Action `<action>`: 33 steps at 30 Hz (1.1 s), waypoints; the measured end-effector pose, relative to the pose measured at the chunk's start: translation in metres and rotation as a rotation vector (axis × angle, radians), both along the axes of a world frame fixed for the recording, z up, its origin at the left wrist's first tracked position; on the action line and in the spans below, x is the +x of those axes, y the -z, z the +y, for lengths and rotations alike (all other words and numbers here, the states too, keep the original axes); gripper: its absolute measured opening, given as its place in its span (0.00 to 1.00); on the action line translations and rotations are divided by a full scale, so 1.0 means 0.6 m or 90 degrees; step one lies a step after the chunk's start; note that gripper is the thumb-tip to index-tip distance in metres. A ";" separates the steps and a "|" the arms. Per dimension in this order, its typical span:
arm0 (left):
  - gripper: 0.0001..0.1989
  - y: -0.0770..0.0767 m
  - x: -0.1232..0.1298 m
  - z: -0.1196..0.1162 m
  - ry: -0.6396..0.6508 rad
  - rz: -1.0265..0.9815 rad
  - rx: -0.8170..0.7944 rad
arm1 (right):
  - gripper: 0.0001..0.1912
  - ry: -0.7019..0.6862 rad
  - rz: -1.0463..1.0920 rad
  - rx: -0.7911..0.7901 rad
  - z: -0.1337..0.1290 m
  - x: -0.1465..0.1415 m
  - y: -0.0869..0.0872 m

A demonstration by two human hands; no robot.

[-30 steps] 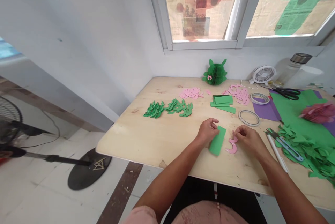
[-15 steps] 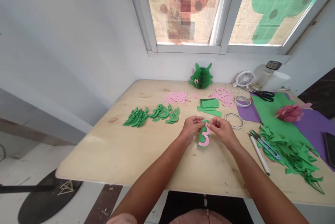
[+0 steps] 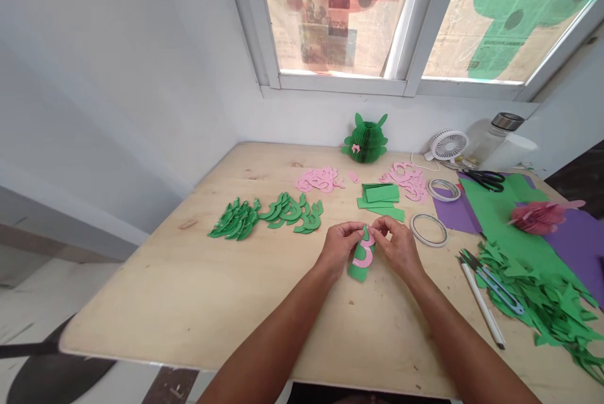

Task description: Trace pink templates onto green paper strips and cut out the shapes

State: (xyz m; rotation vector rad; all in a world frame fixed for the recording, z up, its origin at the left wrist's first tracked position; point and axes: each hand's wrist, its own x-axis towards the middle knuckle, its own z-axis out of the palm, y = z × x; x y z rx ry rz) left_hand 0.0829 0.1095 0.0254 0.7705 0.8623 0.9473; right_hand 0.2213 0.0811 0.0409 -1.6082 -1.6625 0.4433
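Observation:
Between my two hands is a green paper strip [image 3: 357, 273] with a pink paper cut-out shaped like a 3 [image 3: 364, 255] lying over it. My left hand [image 3: 340, 244] pinches the strip's upper left edge. The fingers of my right hand [image 3: 395, 241] are closed at the upper right, on the top of the pink cut-out. Just beyond the hands lies a stack of green paper strips [image 3: 382, 194]. Pink paper cut-outs form one pile [image 3: 317, 180] at the back and another pile [image 3: 406, 179] further right. Curved green cut-outs [image 3: 292, 210] and green leaf-like pieces [image 3: 234, 220] lie to the left.
Two tape rolls, a near one [image 3: 429, 230] and a far one [image 3: 443, 190], lie right of my hands. Beyond them are thread snips [image 3: 495, 284], a white pen [image 3: 482, 304], green scraps [image 3: 542, 303] and black scissors [image 3: 484, 179]. A green paper figure [image 3: 366, 141], a fan [image 3: 448, 145] and a bottle [image 3: 491, 138] stand by the wall.
More of the green strip now shows below the pink cut-out, and its lower end has swung slightly left. My hands stay close together on it. The camera view has shifted a little.

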 end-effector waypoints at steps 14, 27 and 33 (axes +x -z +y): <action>0.16 0.003 0.005 -0.006 -0.031 0.011 0.004 | 0.10 0.047 -0.049 0.006 -0.006 -0.009 0.016; 0.09 -0.006 0.006 -0.009 -0.088 0.048 0.002 | 0.12 0.092 0.133 -0.018 -0.009 -0.015 0.021; 0.09 -0.003 0.006 -0.007 -0.118 0.056 0.020 | 0.14 0.077 0.347 -0.115 -0.009 -0.020 0.018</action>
